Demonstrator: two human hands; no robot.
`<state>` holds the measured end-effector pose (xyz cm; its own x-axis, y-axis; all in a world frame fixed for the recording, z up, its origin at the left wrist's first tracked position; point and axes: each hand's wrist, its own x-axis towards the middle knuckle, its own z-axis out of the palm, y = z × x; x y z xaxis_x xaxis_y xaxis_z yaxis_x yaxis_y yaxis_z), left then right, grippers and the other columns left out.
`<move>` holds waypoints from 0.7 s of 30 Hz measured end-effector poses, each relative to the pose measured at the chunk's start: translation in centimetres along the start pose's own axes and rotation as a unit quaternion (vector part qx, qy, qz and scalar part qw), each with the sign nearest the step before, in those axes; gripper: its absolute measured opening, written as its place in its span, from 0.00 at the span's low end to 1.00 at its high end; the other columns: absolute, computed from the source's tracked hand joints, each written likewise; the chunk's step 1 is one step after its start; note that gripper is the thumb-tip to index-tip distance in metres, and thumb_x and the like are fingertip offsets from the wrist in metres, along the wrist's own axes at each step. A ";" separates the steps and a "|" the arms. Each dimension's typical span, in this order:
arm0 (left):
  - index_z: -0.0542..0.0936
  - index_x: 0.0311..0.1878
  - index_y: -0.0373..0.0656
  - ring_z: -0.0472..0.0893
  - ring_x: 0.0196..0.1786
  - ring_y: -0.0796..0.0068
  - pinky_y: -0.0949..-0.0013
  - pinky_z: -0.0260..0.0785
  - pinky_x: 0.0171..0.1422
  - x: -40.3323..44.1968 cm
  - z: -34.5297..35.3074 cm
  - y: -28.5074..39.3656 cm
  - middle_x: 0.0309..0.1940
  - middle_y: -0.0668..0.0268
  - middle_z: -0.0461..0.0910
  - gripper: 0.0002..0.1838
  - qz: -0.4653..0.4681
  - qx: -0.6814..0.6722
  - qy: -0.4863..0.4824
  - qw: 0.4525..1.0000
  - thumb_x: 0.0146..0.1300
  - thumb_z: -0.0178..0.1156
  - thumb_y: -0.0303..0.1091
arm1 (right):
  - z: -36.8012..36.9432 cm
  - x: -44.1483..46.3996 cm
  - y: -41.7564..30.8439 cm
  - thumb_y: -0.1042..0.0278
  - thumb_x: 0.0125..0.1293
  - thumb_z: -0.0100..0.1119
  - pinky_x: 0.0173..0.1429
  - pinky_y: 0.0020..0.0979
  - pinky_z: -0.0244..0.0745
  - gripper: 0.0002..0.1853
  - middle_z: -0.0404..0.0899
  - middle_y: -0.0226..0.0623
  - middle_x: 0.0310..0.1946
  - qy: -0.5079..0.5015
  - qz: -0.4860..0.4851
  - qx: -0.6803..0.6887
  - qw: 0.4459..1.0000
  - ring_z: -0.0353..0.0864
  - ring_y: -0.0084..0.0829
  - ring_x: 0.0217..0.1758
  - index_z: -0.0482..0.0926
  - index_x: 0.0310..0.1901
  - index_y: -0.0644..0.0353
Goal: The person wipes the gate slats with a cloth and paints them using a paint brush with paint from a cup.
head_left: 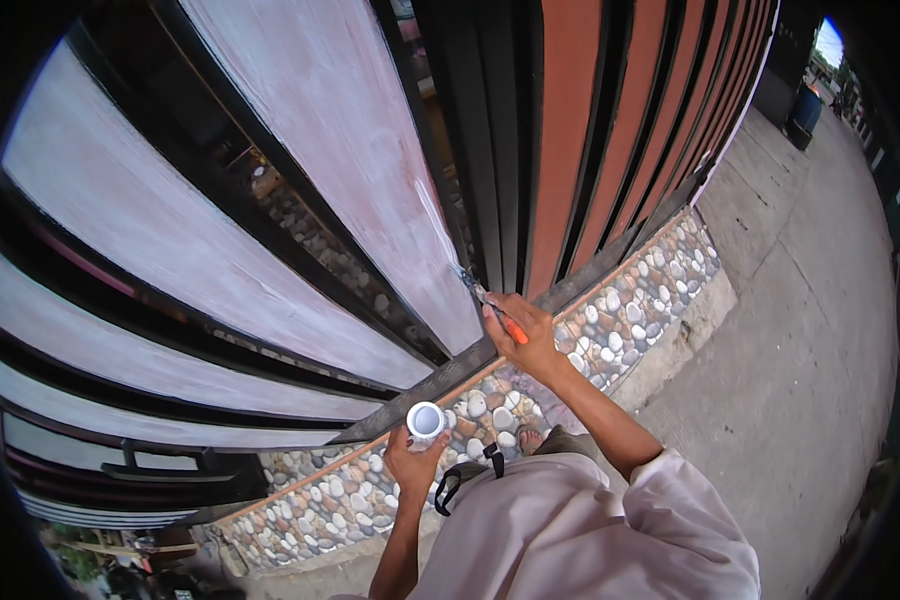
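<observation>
My right hand (522, 335) grips a paintbrush (514, 329) by its orange handle. The bristles touch the right edge of a fence slat (340, 150), low down, where a streak of fresh white paint runs upward from the tip. This slat is coated in thin white with a reddish tone showing through. In my left hand (413, 462) is a small white cup (426, 421), held upright by its sides below the slat's foot. Pale paint shows inside the cup.
More whitened slats (150, 210) fan out to the left, with dark gaps between them. Reddish-brown slats (568, 130) stand to the right past black panels (485, 130). A pebble-covered ledge (625, 310) runs along the fence's foot, beside concrete pavement (770, 350). A blue barrel (804, 112) stands farther off.
</observation>
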<state>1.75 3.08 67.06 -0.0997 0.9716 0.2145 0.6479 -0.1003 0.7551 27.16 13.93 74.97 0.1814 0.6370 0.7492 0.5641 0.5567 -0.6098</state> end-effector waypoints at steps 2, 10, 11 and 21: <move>0.83 0.39 0.40 0.83 0.36 0.64 0.63 0.73 0.42 -0.1 0.1 -0.3 0.34 0.60 0.83 0.21 -0.008 -0.005 -0.007 1.000 0.44 0.82 0.38 | -0.1 1.7 -0.6 0.78 0.60 0.67 0.27 0.32 0.77 0.12 0.83 0.43 0.30 0.007 -0.012 0.000 1.000 0.83 0.36 0.24 0.82 0.46 0.66; 0.85 0.44 0.42 0.84 0.41 0.69 0.65 0.75 0.44 0.0 0.2 -0.1 0.39 0.62 0.85 0.22 -0.022 -0.046 -0.006 0.999 0.45 0.81 0.34 | -1.5 8.7 -4.5 0.80 0.58 0.67 0.27 0.27 0.75 0.11 0.84 0.43 0.31 0.053 -0.081 -0.002 0.995 0.82 0.31 0.22 0.83 0.44 0.67; 0.84 0.43 0.41 0.84 0.40 0.65 0.63 0.74 0.43 0.0 0.4 -0.2 0.38 0.61 0.84 0.22 -0.015 -0.043 0.004 0.999 0.45 0.81 0.36 | -1.6 9.5 -4.8 0.80 0.59 0.67 0.27 0.27 0.75 0.10 0.85 0.42 0.31 0.063 -0.100 0.002 0.993 0.82 0.30 0.23 0.83 0.43 0.67; 0.83 0.42 0.41 0.84 0.39 0.61 0.62 0.73 0.38 -0.1 0.6 -0.5 0.36 0.60 0.84 0.23 -0.015 -0.054 0.017 0.998 0.44 0.81 0.37 | -3.1 16.3 -8.7 0.78 0.60 0.67 0.27 0.25 0.75 0.06 0.86 0.41 0.31 0.112 -0.181 0.014 0.977 0.83 0.28 0.24 0.83 0.39 0.65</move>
<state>1.88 3.17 66.31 -0.1434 0.9670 0.2105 0.5593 -0.0963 0.8234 27.73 17.81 93.26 0.1478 0.2653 0.9528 0.6021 0.7401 -0.2995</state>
